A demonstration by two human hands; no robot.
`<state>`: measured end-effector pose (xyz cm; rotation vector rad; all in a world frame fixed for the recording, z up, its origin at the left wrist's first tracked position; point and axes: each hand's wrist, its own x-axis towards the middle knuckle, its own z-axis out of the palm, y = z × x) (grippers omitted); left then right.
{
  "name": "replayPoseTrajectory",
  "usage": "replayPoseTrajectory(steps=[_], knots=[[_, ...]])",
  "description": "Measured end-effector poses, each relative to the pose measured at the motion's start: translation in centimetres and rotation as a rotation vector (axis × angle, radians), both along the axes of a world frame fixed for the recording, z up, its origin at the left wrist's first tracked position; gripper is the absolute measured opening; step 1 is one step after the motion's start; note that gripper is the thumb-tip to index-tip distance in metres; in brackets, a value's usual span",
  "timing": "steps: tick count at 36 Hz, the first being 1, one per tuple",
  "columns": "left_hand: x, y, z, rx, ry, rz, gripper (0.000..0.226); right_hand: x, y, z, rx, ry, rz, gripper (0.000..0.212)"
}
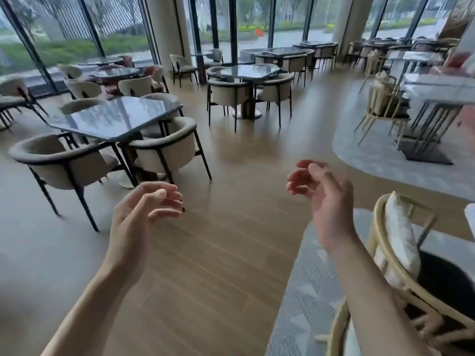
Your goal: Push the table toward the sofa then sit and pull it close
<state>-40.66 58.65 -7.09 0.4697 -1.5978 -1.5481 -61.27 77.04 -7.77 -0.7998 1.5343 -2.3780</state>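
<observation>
My left hand [144, 211] and my right hand [323, 199] are both raised in front of me over the wooden floor, fingers loosely curled and apart, holding nothing. The nearest table is a dark glossy-topped one [115, 116] to the left, beyond my left hand, ringed by beige round-backed chairs [164, 150]. A white marble-topped table [442, 91] on a dark metal frame stands at the right. No sofa shows clearly in view. Neither hand touches any furniture.
A cream metal-framed chair [401, 253] with a white cushion stands close at my lower right on grey carpet. More dark tables [246, 70] and beige chairs fill the back, in front of tall windows. Open wooden floor [231, 240] runs between my hands.
</observation>
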Motion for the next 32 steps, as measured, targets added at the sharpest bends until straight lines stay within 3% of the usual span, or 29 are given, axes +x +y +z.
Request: replayPoseTrajectory(steps=[5,16,26,32], knots=[[-8.3,-11.1,1.9,-0.04,-0.012,-0.027,0.025,-8.0,-10.6,1.2,-0.027,0.002,-0.014,0.023],[-30.5,-27.0,1.6,0.038,0.072,-0.239,0.023,-24.8,-22.1,4.3,0.078,0.073,-0.199,0.024],[-54.5,-36.2,1.3,0.163,0.086,-0.55,0.026,-39.3,-29.1,4.4,0.056,0.008,-0.534,0.023],[-67.2,-38.7,3.1,0.14,0.061,-0.715,0.022,-46.9,-30.9,5.0,0.062,-0.013,-0.682,0.022]])
